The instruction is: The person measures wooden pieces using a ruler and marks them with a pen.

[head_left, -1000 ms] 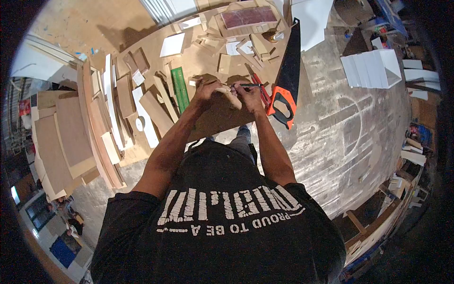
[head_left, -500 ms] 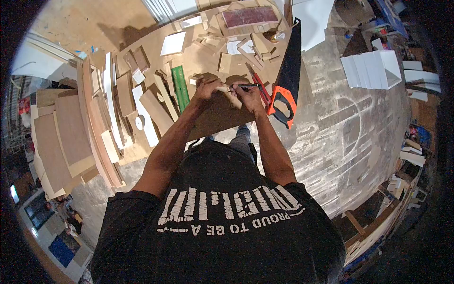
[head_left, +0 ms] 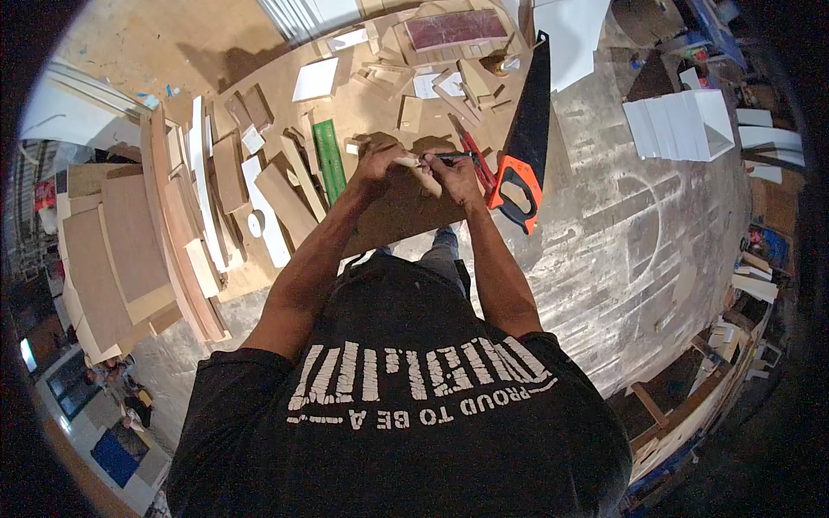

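My left hand (head_left: pixel 378 164) is closed around a small pale piece of wood (head_left: pixel 424 180) held over the near edge of the work table. My right hand (head_left: pixel 458 180) grips a dark pen (head_left: pixel 451 156), its tip end right at the wood and the fingers of both hands close together. Just right of that hand lies a red, long-handled tool (head_left: pixel 476 155). Beside it rests a hand saw (head_left: pixel 518 194) with an orange and black handle, its dark blade pointing away from me. A green strip (head_left: pixel 329 162) lies left of my left hand.
Wood offcuts (head_left: pixel 411 112) and white pieces (head_left: pixel 316 79) are scattered across the far side of the table. Long boards (head_left: pixel 294 200) lie along the left. A dark red panel (head_left: pixel 456 31) sits at the back. White stacked panels (head_left: pixel 678 127) stand on the floor at right.
The pen in my right hand has shifted slightly against the wood. My left hand and the tools on the table stay in place.
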The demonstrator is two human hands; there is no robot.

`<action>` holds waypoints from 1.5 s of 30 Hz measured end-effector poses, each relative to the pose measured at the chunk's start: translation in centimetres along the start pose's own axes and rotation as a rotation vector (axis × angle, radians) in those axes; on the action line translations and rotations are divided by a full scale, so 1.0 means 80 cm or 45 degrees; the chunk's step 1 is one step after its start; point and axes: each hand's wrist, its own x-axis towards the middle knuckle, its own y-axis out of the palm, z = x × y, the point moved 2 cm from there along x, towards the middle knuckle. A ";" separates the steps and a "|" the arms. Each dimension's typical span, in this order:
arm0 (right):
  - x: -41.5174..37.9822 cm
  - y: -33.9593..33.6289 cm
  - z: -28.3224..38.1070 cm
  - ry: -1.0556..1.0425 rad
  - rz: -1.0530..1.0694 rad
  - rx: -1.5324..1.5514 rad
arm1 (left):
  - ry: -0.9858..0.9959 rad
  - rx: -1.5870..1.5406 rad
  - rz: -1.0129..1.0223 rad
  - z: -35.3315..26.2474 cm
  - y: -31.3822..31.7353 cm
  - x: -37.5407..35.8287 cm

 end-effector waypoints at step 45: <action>-0.005 0.005 0.005 0.006 -0.211 0.227 | -0.016 0.177 0.183 -0.003 -0.024 0.037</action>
